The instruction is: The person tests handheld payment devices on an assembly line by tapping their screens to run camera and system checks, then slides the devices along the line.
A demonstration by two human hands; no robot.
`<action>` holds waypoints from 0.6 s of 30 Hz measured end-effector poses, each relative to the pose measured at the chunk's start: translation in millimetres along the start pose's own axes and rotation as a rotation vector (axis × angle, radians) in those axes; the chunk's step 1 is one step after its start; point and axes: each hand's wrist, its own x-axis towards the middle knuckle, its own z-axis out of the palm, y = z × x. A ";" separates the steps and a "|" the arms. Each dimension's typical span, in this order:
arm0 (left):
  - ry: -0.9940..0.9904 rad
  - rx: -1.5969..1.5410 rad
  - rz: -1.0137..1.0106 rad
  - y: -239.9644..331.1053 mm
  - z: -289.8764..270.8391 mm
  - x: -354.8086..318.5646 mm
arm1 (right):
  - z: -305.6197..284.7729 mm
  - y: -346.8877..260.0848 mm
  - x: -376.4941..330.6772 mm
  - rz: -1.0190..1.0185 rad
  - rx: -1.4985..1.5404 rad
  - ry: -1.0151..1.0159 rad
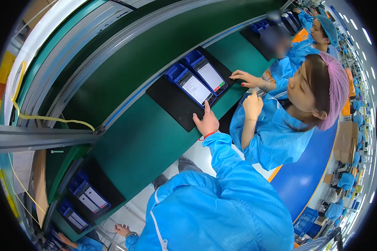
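My right hand [207, 123], with a red band at its wrist, reaches over the green bench. Its index fingertip is at the lower end of the lit screen of a blue handheld terminal [194, 88]. The thumb is spread and the other fingers are curled, with nothing held. A second blue terminal [210, 75], with red and green keys on its screen, lies close beside the first on a black mat [166, 98]. Lower left, my left hand [123, 229] hangs low beside my body, fingers apart, holding nothing.
A co-worker in a pink hair net [336, 83] sits at the right, one hand [248, 78] by the mat's edge. More blue terminals [90, 200] lie on dark mats at lower left. A metal post [42, 139] juts in at left. Other people work along the bench.
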 end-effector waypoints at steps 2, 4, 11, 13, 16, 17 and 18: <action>-0.005 0.018 -0.027 0.8 4.2 -13.9 | -2.6 0.6 0.2 0.016 0.075 -0.027; -0.028 0.009 -0.016 6.0 6.2 -26.2 | -14.4 -4.7 -6.4 0.068 0.250 -0.050; -0.103 0.215 0.037 -48.2 -27.7 -20.3 | -5.1 25.3 -101.7 -0.641 0.556 -0.300; -0.118 0.503 0.086 -94.3 -24.0 -27.7 | 27.6 41.6 -123.1 -0.723 0.518 -0.834; -0.151 0.516 0.117 -95.8 -23.4 -40.4 | 88.1 90.2 -122.2 0.206 0.637 -1.423; -0.162 0.520 0.127 -94.8 -21.6 -46.7 | 100.2 108.3 -122.9 0.201 0.492 -1.423; -0.176 0.524 0.139 -92.9 -18.2 -53.5 | 111.1 127.9 -126.8 0.196 0.348 -1.415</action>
